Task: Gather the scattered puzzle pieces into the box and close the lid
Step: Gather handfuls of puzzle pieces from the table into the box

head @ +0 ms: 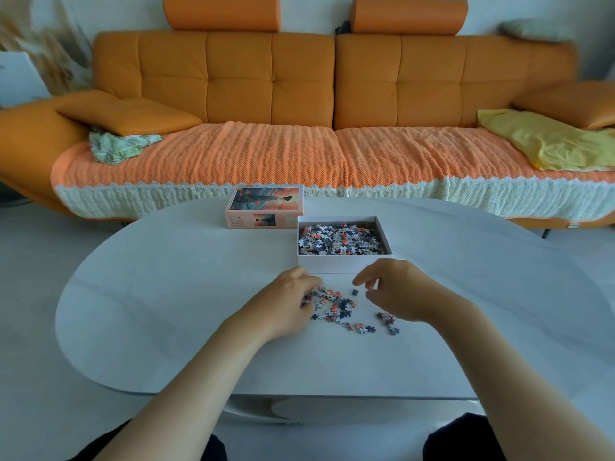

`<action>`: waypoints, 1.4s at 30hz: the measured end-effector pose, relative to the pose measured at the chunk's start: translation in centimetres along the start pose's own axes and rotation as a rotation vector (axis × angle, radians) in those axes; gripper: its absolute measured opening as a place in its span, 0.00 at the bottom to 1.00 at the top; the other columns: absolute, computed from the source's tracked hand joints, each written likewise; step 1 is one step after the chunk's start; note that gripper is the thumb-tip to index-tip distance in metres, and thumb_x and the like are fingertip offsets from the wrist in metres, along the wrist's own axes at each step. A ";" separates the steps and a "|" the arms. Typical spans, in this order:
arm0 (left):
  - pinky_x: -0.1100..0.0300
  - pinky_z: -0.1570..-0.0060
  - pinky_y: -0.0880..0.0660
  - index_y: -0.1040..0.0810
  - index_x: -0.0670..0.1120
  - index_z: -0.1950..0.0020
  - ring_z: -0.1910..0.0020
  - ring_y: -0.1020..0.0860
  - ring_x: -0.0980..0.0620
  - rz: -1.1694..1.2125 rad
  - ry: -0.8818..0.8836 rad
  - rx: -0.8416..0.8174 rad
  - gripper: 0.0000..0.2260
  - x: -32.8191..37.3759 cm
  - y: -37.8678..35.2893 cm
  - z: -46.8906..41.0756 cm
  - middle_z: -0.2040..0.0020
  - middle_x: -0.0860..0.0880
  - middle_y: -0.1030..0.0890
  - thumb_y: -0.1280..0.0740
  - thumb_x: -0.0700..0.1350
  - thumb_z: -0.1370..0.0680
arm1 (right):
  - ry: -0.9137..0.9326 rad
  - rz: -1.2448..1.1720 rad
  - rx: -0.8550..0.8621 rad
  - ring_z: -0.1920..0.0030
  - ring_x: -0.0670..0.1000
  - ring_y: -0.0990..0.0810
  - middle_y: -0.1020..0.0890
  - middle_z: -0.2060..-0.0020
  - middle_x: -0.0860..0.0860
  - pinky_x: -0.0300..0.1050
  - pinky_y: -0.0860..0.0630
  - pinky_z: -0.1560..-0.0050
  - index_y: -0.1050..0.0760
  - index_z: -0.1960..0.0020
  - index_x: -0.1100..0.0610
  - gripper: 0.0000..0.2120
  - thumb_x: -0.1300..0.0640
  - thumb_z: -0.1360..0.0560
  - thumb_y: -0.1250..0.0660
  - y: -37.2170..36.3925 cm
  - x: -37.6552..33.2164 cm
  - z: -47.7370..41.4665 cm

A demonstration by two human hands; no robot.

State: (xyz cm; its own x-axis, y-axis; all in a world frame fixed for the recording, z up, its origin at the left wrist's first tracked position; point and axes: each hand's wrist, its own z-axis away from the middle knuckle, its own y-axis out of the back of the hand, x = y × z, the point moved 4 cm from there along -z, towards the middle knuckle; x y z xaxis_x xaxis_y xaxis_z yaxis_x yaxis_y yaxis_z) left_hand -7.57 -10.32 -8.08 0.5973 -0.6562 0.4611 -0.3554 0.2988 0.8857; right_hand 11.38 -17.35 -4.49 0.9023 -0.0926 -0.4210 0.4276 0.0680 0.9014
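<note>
A white open box stands on the table, holding many small puzzle pieces in grey, white and orange. Its lid, printed with a picture, lies apart at the back left of the box. A loose heap of scattered pieces lies in front of the box, with a few more pieces to the right. My left hand rests on the heap's left edge, fingers curled over some pieces. My right hand hovers just right of the heap, fingers loosely curled, nothing visibly held.
The white oval table has its near edge below my forearms. Behind it runs an orange sofa with a knitted cover, a yellow cloth at its right and a green patterned cloth at its left.
</note>
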 end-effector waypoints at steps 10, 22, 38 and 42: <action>0.53 0.38 0.31 0.31 0.51 0.30 0.37 0.37 0.53 -0.123 -0.101 -0.017 0.25 3.0 -2.2 -1.1 0.41 0.54 0.35 0.36 0.61 0.23 | -0.200 0.040 -0.181 0.63 0.44 0.20 0.19 0.63 0.44 0.39 0.23 0.64 0.21 0.53 0.46 0.09 0.57 0.31 0.26 -0.2 0.9 1.2; 0.57 0.31 0.37 0.45 0.51 0.21 0.29 0.46 0.58 -0.122 0.007 -0.188 0.35 -0.1 -0.3 -0.1 0.32 0.56 0.41 0.35 0.58 0.25 | -0.126 0.093 -0.198 0.42 0.50 0.26 0.30 0.38 0.47 0.46 0.27 0.42 0.35 0.28 0.44 0.33 0.40 0.30 0.30 -1.2 0.2 -0.1; 0.65 0.53 0.33 0.21 0.50 0.39 0.54 0.29 0.57 0.073 -0.007 -0.019 0.14 1.4 -0.6 -1.8 0.49 0.54 0.29 0.30 0.46 0.24 | -0.078 -0.017 -0.054 0.59 0.49 0.21 0.19 0.54 0.51 0.48 0.20 0.55 0.17 0.48 0.52 0.10 0.56 0.30 0.28 -2.2 -2.8 -1.7; 0.64 0.58 0.33 0.18 0.49 0.43 0.56 0.27 0.54 0.058 -0.038 0.038 0.10 1.7 -0.2 -1.7 0.55 0.52 0.27 0.33 0.43 0.22 | -0.078 -0.044 -0.006 0.68 0.46 0.26 0.17 0.58 0.51 0.43 0.23 0.61 0.16 0.52 0.53 0.07 0.59 0.28 0.31 -2.4 -2.6 -2.1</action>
State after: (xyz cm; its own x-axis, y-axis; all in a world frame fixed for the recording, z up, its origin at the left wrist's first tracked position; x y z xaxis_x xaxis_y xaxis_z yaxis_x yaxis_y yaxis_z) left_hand -5.28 -10.32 -7.41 0.5471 -0.6650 0.5084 -0.4163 0.3107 0.8545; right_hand 8.14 -15.23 -5.73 0.8758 -0.1730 -0.4505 0.4670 0.0679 0.8817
